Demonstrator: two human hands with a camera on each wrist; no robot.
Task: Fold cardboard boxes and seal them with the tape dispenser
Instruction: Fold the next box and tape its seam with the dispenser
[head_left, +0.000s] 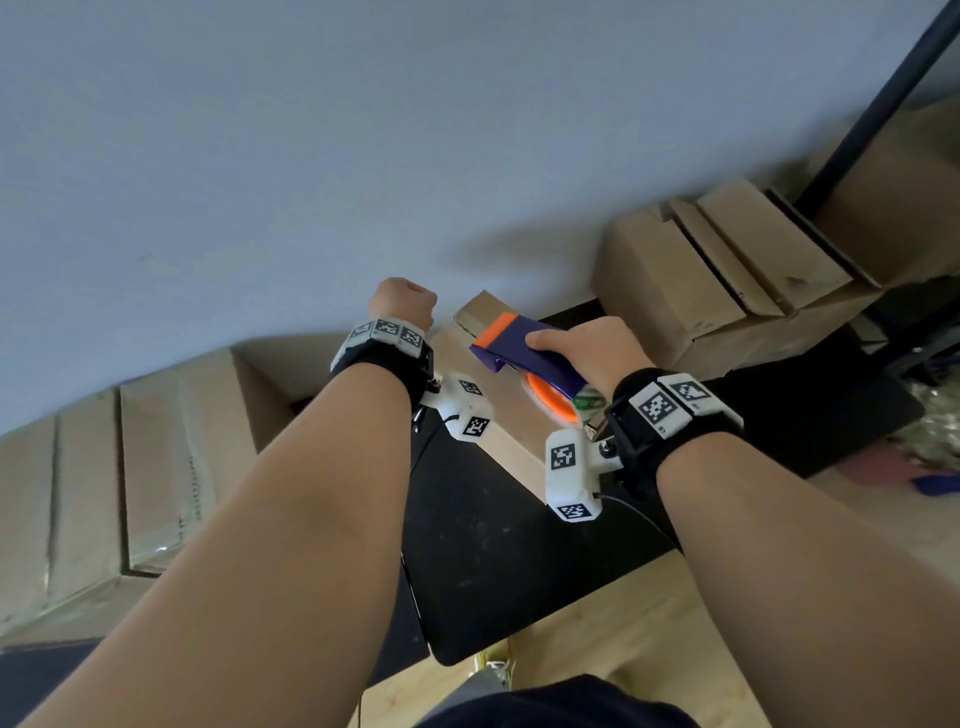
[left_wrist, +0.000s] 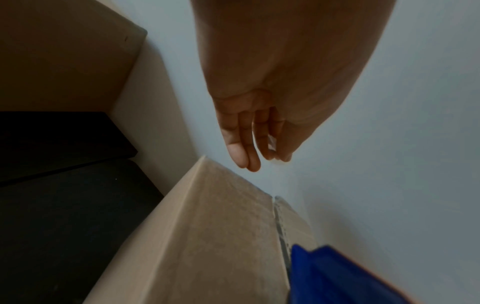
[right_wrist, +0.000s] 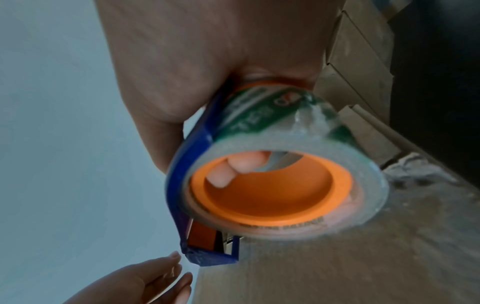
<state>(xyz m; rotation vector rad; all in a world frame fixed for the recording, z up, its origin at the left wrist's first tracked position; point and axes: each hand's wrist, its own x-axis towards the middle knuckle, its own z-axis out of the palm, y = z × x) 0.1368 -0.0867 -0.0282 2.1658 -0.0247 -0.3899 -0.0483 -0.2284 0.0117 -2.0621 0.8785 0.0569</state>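
Note:
A brown cardboard box (head_left: 506, 434) stands on the black table (head_left: 493, 545) against the wall. My right hand (head_left: 566, 348) grips the blue and orange tape dispenser (head_left: 524, 356) and holds it on the box top near the far edge. In the right wrist view my fingers (right_wrist: 233, 168) curl through the orange core of the clear tape roll (right_wrist: 270, 191), with the dispenser's blade end at the box edge (right_wrist: 337, 267). My left hand (left_wrist: 246, 148) hangs with straight fingers just past the box's far corner (left_wrist: 207, 226) and holds nothing. A taped seam (left_wrist: 281, 226) runs along the box top.
Stacked cardboard boxes (head_left: 130, 467) stand to the left, and more boxes (head_left: 701, 280) are piled to the right. A pale wall (head_left: 311, 156) is right behind the box. A black pole (head_left: 883, 93) rises at the far right. Wooden floor (head_left: 623, 649) lies below the table.

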